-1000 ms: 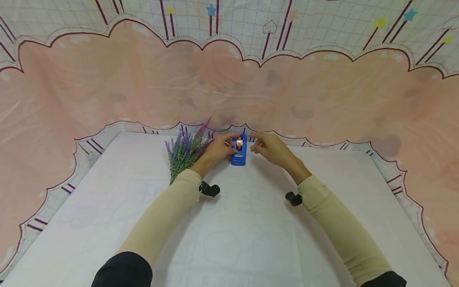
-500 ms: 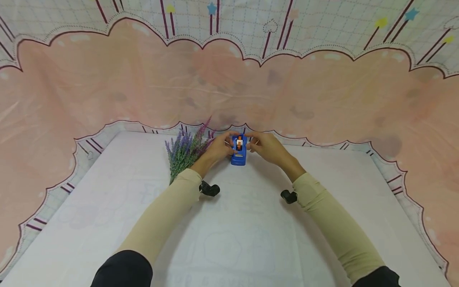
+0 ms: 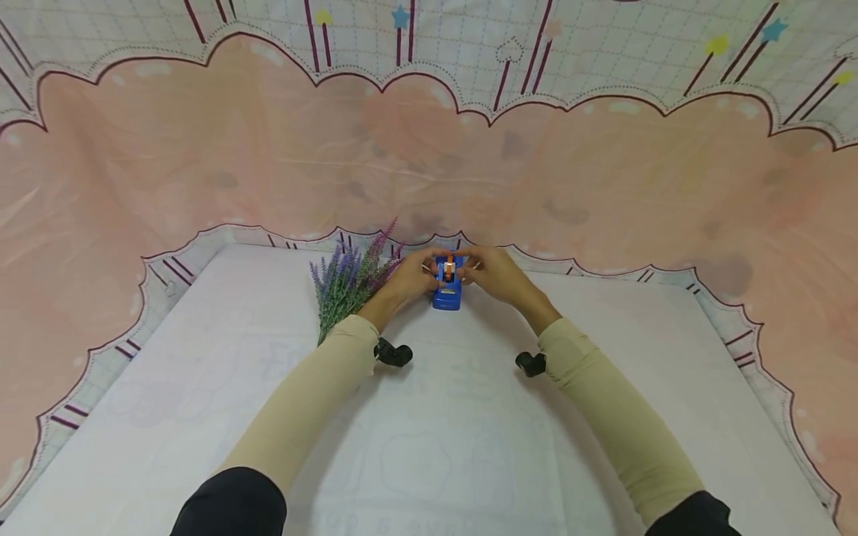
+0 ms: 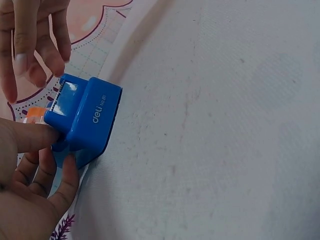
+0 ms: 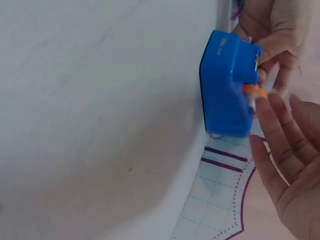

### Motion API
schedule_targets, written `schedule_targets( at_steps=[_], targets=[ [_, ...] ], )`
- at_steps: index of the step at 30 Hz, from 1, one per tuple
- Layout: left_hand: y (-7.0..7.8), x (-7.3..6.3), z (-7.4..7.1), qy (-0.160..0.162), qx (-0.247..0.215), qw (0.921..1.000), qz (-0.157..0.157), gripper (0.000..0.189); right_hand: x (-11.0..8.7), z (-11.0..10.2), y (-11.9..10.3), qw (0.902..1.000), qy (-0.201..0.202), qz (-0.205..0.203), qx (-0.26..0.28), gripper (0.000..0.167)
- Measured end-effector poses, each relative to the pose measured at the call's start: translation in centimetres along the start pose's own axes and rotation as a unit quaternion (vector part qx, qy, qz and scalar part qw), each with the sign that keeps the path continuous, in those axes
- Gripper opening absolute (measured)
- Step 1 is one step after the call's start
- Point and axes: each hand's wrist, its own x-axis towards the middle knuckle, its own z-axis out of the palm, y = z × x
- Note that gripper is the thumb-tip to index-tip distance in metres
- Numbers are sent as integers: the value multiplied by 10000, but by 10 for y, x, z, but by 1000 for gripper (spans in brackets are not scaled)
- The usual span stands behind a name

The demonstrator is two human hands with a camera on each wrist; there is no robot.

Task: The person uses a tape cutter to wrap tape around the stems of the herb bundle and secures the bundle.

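A blue tape dispenser [image 3: 447,299] marked "deli" stands near the far edge of the white table, a roll of tape with an orange core [image 3: 450,266] seated in it. My left hand [image 3: 410,275] holds the dispenser's left side; in the left wrist view its thumb lies by the toothed cutter [image 4: 59,95] and the fingers sit along the body. From the other side comes my right hand [image 3: 499,277]. In the right wrist view its fingers [image 5: 270,127] are loosely extended, with fingertips right at the orange core [image 5: 255,90].
A bunch of artificial lavender [image 3: 340,290] lies just left of the left hand, partly behind that forearm. The white tabletop [image 3: 429,417] ends just beyond the dispenser, where a patterned cloth [image 3: 429,171] hangs. Black wrist cameras [image 3: 394,353] sit under both wrists.
My right hand has moved left, from beside the dispenser to the tape roll. The left hand keeps its hold, and the dispenser stays in place.
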Motion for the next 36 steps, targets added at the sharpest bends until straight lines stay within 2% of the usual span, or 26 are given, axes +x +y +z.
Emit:
schedule_targets(
  at_steps=[10, 17, 21, 30, 36],
  targets=[
    [-1, 0, 0, -71, -129, 9999, 0, 68, 17, 12, 2, 9990, 58, 171, 400, 36],
    [0, -1, 1, -37, 43, 9997, 224, 65, 24, 19, 0, 9963, 174, 419, 729, 20],
    [-1, -1, 0, -44, 101, 9997, 235, 64, 27, 22, 0, 9955, 256, 509, 758, 15],
    [1, -1, 0, -221, 215, 9994, 169, 68, 19, 18, -1, 9937, 532, 515, 837, 18],
    [3, -1, -1, -205, 517, 9983, 148, 66, 11, 17, 0, 9879, 588, 417, 1371, 17]
  ],
)
